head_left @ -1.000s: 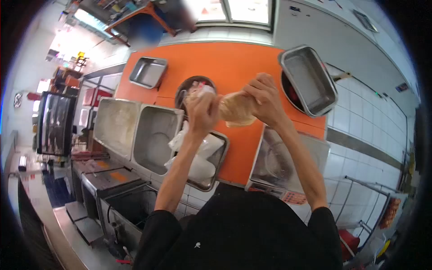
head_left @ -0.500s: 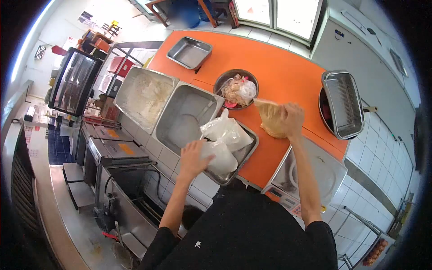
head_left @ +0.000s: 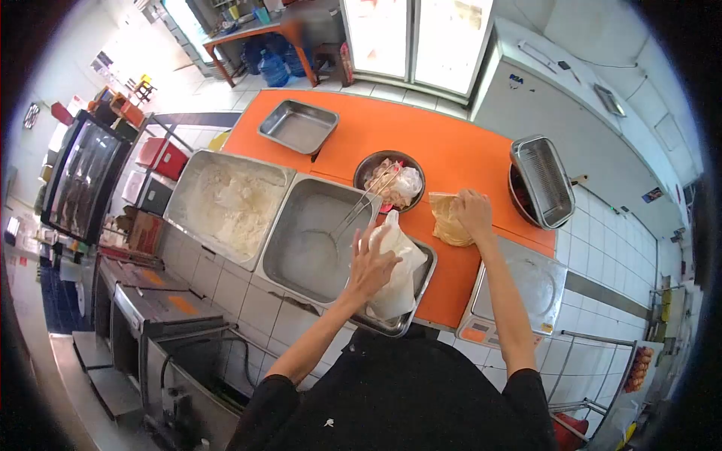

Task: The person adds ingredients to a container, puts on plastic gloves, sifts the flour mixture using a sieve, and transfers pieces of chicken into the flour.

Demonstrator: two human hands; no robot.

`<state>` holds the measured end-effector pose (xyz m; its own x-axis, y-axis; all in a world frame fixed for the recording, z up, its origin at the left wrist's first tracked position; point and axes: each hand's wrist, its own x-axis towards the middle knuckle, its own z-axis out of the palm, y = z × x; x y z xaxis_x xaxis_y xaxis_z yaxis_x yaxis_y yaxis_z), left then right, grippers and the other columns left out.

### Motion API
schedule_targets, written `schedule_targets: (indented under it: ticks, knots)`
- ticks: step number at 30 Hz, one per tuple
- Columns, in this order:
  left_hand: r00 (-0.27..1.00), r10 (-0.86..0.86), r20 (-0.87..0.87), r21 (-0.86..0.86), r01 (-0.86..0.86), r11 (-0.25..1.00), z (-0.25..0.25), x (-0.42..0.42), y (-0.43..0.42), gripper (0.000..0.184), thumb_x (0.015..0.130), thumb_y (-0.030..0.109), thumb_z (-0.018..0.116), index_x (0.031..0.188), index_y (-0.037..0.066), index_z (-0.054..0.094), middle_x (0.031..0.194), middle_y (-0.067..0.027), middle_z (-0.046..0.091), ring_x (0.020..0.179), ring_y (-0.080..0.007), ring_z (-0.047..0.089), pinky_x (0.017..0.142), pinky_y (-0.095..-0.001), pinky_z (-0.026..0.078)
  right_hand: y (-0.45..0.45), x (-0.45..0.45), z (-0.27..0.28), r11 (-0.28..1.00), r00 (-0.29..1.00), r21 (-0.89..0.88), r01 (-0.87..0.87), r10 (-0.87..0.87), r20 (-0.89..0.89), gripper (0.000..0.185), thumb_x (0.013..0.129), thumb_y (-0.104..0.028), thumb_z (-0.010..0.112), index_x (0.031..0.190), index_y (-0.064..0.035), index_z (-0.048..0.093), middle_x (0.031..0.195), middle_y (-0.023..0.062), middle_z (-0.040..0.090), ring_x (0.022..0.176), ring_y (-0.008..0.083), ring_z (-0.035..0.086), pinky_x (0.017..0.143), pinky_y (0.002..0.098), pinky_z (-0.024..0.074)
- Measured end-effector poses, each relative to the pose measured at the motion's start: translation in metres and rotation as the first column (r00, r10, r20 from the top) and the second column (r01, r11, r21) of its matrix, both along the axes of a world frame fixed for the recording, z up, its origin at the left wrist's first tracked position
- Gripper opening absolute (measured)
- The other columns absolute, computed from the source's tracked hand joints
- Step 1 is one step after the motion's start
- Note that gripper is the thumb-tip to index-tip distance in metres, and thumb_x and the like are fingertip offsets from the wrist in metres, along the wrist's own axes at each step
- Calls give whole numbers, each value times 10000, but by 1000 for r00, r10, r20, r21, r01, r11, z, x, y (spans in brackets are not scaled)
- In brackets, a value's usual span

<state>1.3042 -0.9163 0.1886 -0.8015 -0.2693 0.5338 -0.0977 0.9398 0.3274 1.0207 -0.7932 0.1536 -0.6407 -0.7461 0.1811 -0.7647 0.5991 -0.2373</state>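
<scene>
My left hand (head_left: 372, 267), fingers spread, is at the left side of white plastic bags (head_left: 402, 282); whether it touches them I cannot tell. The bags rest in a shallow metal tray (head_left: 426, 274) at the table's near edge. My right hand (head_left: 472, 214) is closed on the top of a clear plastic bag of tan powder (head_left: 449, 225), which is over the orange table (head_left: 444, 289). A steel bowl (head_left: 366, 165) behind the hands holds pale pieces and a plastic bag. A wire skimmer (head_left: 342, 228) lies in a deep metal pan (head_left: 282, 259) left of my left hand.
Farther left, a metal pan (head_left: 171, 218) holds pale flour. An empty metal tray (head_left: 297, 128) sits at the table's back left. On the right are a perforated metal basket (head_left: 547, 184) atop a bowl and a scale (head_left: 530, 282). Fryers (head_left: 162, 304) stand at lower left.
My left hand has moved from the near bag's left side upward, with its fingers more spread. The white bags are bunched closer together. My right hand still grips the powder bag. The camera view has shifted.
</scene>
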Motion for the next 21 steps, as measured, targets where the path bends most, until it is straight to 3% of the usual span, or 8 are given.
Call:
schedule_targets:
  ticks: [2,3,5,9,11,15,17,21]
  knots:
    - [997,70,45,97,-74,993,-12,-6,-9,198,793,237,702,771,40,688,1252,-153,547,1192,-336,470,1030,-476,317,5,6,-2,993,997,-119,-7,-2,-73,249,896,-295,542,902,-54,607,912,160,624,917,325,605,789,481,418]
    - [998,52,34,102,-55,993,-23,-8,-13,198,793,237,702,771,40,688,1252,-153,547,1192,-336,470,1030,-476,317,5,9,-2,993,996,-114,10,-19,-83,249,896,-295,542,902,-54,607,912,160,624,917,325,605,789,481,418]
    - [994,10,107,157,-27,987,-45,-13,-14,186,813,214,681,792,29,683,1125,-160,585,1108,-324,512,972,-469,345,5,17,-6,986,966,-155,55,-91,-241,234,899,-276,539,868,-51,596,874,139,617,911,314,604,780,466,417]
    - [999,-3,37,122,-2,993,-61,-16,-10,189,826,182,667,729,25,627,860,-129,589,879,-293,571,811,-443,418,6,17,-20,970,958,-239,54,-118,-262,230,910,-255,530,841,-45,592,834,136,622,852,314,616,727,447,439]
    - [994,-108,-10,110,108,988,-60,-9,-11,301,812,189,689,595,49,535,672,-94,533,679,-272,570,674,-407,467,4,21,-18,943,988,-330,44,-91,-128,205,910,-223,545,827,-44,599,754,146,613,730,327,622,634,439,453]
    - [856,-491,-164,44,503,863,-48,35,23,327,801,163,700,569,85,483,603,-63,472,562,-217,534,473,-343,415,15,64,19,914,995,-406,0,-42,-95,123,881,-152,575,819,-51,607,694,154,601,638,334,615,561,431,461]
    - [808,-567,-160,45,580,813,-39,52,39,346,785,160,720,559,98,465,600,-45,469,558,-195,531,467,-332,416,14,98,44,821,989,-553,-141,99,-105,31,833,-88,598,817,-63,605,685,135,607,625,316,623,547,418,466]
    - [756,-642,-128,49,652,757,-37,54,38,364,760,172,749,548,115,459,597,-13,482,558,-170,538,450,-313,421,19,143,48,822,962,-500,-271,254,-104,33,786,-54,604,811,-75,603,681,118,614,611,295,628,544,401,477]
